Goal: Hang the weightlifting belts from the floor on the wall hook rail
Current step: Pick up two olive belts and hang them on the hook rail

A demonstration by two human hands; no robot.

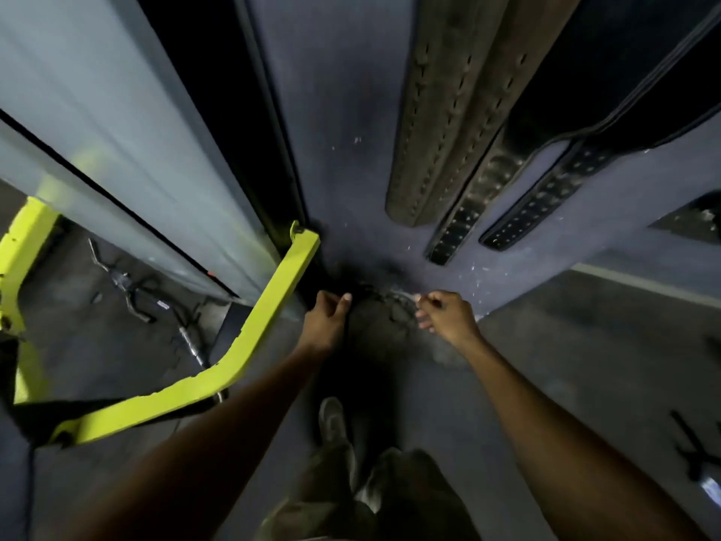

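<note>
A dark belt lies coiled on the floor at the foot of the wall, dim and blurred. My left hand grips its left edge with curled fingers, thumb on top. My right hand pinches its right rim, where a pale curved edge shows. Above them a brown belt and two black studded belts hang down the blue-grey wall. Part of another belt shows at the right edge. The hook rail is out of view.
A yellow-green machine frame stands close on the left, next to a grey panel. Metal cable handles lie on the floor behind it. My shoe stands just behind the belt. A dark object lies on the floor at the right.
</note>
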